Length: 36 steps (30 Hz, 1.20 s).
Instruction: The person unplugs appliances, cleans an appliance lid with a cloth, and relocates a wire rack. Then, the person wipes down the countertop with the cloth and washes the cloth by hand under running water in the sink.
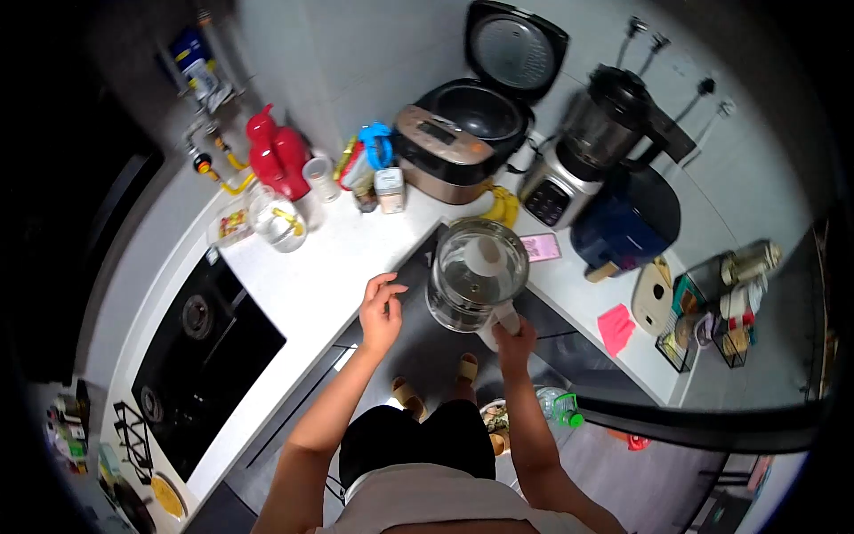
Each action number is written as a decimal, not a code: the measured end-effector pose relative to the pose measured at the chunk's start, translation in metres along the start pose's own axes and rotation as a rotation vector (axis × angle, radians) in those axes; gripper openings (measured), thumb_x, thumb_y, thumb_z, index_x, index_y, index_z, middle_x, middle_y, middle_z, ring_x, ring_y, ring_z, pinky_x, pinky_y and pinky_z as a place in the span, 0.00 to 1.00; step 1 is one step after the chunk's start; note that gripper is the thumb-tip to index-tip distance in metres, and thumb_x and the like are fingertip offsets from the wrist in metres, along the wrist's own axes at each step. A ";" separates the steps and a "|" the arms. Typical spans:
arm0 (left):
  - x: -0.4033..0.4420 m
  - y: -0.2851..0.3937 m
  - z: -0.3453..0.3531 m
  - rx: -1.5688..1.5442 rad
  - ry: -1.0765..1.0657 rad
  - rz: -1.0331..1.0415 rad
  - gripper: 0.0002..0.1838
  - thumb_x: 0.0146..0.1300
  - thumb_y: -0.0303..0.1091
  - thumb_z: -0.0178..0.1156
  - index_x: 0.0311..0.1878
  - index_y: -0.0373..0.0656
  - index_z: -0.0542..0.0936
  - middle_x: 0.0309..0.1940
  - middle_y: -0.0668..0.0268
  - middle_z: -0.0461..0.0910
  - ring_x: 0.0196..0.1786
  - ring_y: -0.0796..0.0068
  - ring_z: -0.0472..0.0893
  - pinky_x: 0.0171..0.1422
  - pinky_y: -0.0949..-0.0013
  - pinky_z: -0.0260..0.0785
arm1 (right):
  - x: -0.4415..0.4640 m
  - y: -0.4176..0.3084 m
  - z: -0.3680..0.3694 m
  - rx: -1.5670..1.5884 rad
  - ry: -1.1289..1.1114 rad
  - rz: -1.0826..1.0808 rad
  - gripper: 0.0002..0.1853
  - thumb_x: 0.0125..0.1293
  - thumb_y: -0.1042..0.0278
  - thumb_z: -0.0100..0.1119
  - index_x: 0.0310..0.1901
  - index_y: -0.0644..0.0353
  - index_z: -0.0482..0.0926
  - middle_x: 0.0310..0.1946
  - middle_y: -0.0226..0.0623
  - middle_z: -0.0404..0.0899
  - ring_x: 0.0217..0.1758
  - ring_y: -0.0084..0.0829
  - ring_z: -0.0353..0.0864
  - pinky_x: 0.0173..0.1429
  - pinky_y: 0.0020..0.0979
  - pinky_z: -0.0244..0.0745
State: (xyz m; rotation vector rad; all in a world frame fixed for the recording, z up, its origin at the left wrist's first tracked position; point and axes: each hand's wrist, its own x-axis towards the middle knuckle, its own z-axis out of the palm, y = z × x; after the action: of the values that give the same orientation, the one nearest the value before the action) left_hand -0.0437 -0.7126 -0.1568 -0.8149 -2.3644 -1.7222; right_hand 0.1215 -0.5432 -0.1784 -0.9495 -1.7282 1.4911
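Observation:
My right hand (516,343) is wrapped round the pale handle of a clear glass kettle (478,276). The kettle hangs over the floor in front of the counter corner, and a whitish round part shows near its top. To its left, my left hand (382,313) is raised with its fingers apart and slightly curled, touching nothing. Behind the kettle stands a rice cooker (454,147) with its lid up. Bananas (503,206) and a pink packet (541,247) lie close to the kettle's far side.
A blender (587,142) and a dark blue appliance (627,218) stand on the right counter, near a pink glove (616,329). On the left are a red thermos jug (276,156), a clear pitcher (277,222) and a black cooktop (205,347). A large plastic bottle (559,408) is on the floor.

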 end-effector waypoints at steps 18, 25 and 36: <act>-0.003 -0.084 -0.145 0.262 0.258 -0.116 0.12 0.48 0.14 0.47 0.29 0.38 0.78 0.41 0.60 0.74 0.37 0.69 0.75 0.34 0.73 0.67 | 0.010 0.023 0.286 0.107 -0.309 -0.204 0.09 0.40 0.71 0.60 0.18 0.63 0.68 0.12 0.37 0.69 0.15 0.26 0.68 0.22 0.30 0.65; 0.013 -0.082 -0.134 0.260 0.218 -0.066 0.12 0.47 0.14 0.47 0.29 0.38 0.78 0.40 0.60 0.74 0.37 0.68 0.75 0.36 0.73 0.67 | 0.014 0.028 0.302 0.092 -0.295 -0.235 0.10 0.40 0.70 0.60 0.17 0.62 0.68 0.13 0.39 0.69 0.15 0.31 0.68 0.23 0.31 0.65; 0.033 -0.013 -0.009 0.027 -0.009 0.236 0.09 0.49 0.17 0.47 0.30 0.37 0.76 0.40 0.58 0.72 0.40 0.63 0.73 0.44 0.68 0.66 | 0.054 0.025 0.180 -0.059 -0.262 -0.397 0.18 0.54 0.62 0.61 0.43 0.59 0.70 0.39 0.39 0.74 0.39 0.36 0.77 0.42 0.32 0.72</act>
State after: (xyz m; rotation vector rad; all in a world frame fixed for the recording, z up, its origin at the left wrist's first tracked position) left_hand -0.0801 -0.7117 -0.1515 -1.0514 -2.1881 -1.5922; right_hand -0.0566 -0.5870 -0.2266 -0.4126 -2.0141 1.3480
